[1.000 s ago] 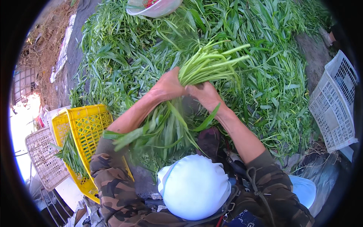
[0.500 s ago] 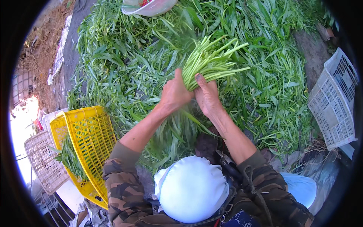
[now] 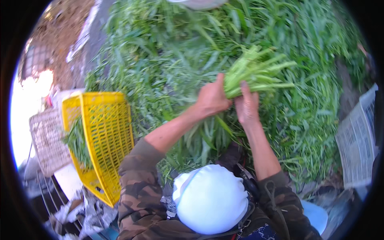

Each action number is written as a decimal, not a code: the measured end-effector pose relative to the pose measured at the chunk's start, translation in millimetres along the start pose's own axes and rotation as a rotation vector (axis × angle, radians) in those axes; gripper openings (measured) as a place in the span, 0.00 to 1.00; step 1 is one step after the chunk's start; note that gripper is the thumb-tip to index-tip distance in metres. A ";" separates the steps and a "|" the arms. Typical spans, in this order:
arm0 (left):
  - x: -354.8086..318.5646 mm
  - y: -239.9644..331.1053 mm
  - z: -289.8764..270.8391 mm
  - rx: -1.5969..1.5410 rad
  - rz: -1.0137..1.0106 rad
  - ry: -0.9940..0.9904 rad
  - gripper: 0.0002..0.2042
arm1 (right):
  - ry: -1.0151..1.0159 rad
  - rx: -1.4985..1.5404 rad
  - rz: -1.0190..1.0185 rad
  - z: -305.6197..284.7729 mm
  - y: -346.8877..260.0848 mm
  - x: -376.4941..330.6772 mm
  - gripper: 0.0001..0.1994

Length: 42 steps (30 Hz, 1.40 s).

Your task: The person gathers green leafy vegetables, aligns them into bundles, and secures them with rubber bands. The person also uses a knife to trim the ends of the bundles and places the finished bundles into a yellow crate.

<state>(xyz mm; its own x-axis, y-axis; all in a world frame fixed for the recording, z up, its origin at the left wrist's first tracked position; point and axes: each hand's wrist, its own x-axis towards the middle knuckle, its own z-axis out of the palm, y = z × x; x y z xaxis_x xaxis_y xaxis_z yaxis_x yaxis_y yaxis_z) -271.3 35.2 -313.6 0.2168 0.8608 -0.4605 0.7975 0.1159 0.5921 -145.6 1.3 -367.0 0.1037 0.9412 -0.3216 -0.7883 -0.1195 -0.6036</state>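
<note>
Fingers of the left hand [image 3: 212,98] are wrapped tight round the bunch of green stalks [image 3: 256,72], thumb up along its near side. Right hand [image 3: 247,106] sits just beside it, fingers curled onto the same bunch from the right, one fingertip lying over the stems. Both clamped, neither open as far as I can see.

Key geometry: the bunch's long axis runs from the hands up and to the right. Pale cut stem ends fan out beyond the grip at upper right; the leafy tails hang down and toward the body, between the forearms. So the grip is about mid-length, with the stem ends pointing away from me.

The hands are touching or nearly so, and the left one holds more of the bundle. It looks like the anchor hand to me.

The bunch is held just above the heap of loose greens [image 3: 168,60] spread over the ground. A yellow crate [image 3: 108,136] stands tilted, well off to the left, with a few greens in it. A white crate [image 3: 358,140] sits at far right.
</note>
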 end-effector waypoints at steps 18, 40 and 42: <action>-37.2 -63.4 54.2 0.031 0.105 0.108 0.41 | 0.051 0.042 0.316 -26.7 48.0 -15.0 0.24; -30.4 -60.6 51.0 -0.718 0.193 -0.171 0.46 | -0.033 -0.072 0.242 -8.1 13.4 -42.3 0.25; -33.2 -41.4 38.9 -0.808 0.193 -0.214 0.44 | -0.050 -0.080 0.246 -5.1 10.4 -38.7 0.25</action>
<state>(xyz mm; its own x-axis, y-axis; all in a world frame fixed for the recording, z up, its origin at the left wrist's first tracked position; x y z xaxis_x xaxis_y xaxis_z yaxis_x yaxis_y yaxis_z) -289.6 -17.5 -348.5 0.4737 0.7992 -0.3699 0.1076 0.3644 0.9250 -154.7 -38.1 -364.6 -0.1170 0.8947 -0.4312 -0.7352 -0.3699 -0.5680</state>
